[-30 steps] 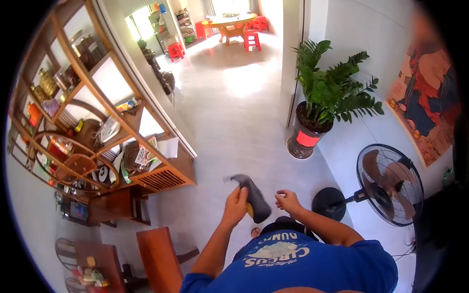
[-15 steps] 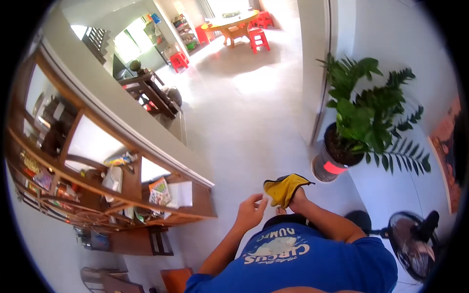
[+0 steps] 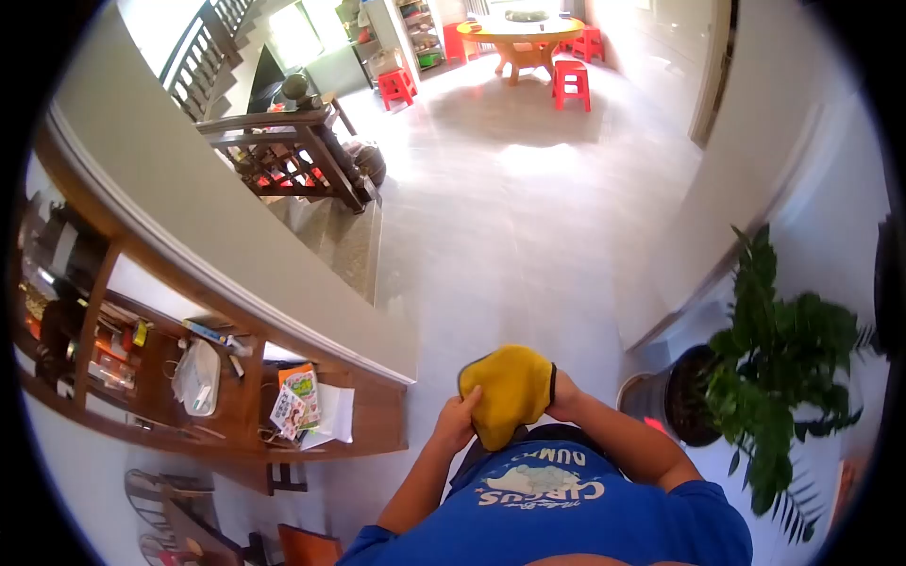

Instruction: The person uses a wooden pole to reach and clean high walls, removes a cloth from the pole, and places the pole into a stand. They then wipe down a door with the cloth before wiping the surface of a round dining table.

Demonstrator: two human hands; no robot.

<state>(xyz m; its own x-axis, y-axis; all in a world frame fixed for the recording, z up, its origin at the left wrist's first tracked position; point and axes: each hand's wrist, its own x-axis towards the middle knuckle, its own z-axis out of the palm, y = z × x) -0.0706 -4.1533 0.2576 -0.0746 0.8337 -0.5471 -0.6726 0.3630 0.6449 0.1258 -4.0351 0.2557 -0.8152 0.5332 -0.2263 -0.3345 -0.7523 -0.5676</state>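
Note:
A yellow cleaning cloth (image 3: 514, 391) with a dark border hangs in front of my blue shirt, held out between both hands. My left hand (image 3: 460, 422) is closed on its left edge, the thumb lying on top of the fabric. On the opposite side, my right hand (image 3: 564, 396) grips the dark-edged border, its fingers partly hidden behind the cloth.
To my left stands a wooden shelf unit (image 3: 330, 453) bearing papers (image 3: 300, 401) and a plastic container (image 3: 197, 377). A potted plant (image 3: 694, 396) is close on my right. Ahead are a dark wooden railing (image 3: 326, 156), red stools (image 3: 571, 85) and a round table (image 3: 519, 33).
My left hand has gone from free beside the cloth to gripping its edge. The cloth is now spread between both hands. The view has turned, moving the plant lower and farther right.

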